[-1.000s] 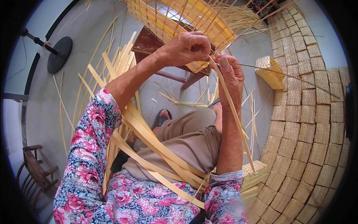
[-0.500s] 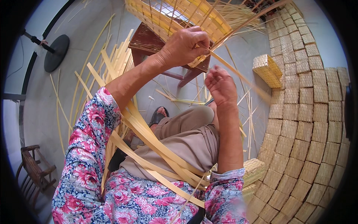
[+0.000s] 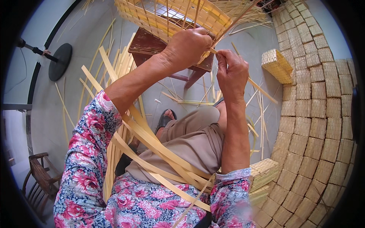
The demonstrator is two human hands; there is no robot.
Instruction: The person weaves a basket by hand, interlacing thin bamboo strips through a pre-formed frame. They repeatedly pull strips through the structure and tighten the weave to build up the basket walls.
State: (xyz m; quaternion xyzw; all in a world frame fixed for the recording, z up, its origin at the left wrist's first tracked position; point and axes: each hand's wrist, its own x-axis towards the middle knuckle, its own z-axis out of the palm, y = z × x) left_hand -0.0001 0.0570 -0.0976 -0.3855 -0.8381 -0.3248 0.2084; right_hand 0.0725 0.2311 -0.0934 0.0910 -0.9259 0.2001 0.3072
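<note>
A half-woven yellow basket (image 3: 144,19) with upright stakes sits tilted on a worn red-brown wooden stool (image 3: 146,43). My left hand (image 3: 188,47) is closed at its near right corner, fingers pinching the weave there; the exact grip is partly hidden. From that corner runs a flat bamboo strip (image 3: 262,90). My right hand (image 3: 234,72) pinches this strip between thumb and forefinger, close to my left fingertips. Beyond the right hand the strip's free end slants down to the right.
Long bamboo strips (image 3: 159,150) lie across my lap and left side. Finished woven blocks (image 3: 304,110) cover the floor at right, with a yellow woven box (image 3: 276,65) near them. A round black stand base (image 3: 60,62) and a small wooden chair (image 3: 40,173) are at left.
My right hand has risen toward the basket corner and closed on the strip; before, it was open below it. My left hand stays at the corner.
</note>
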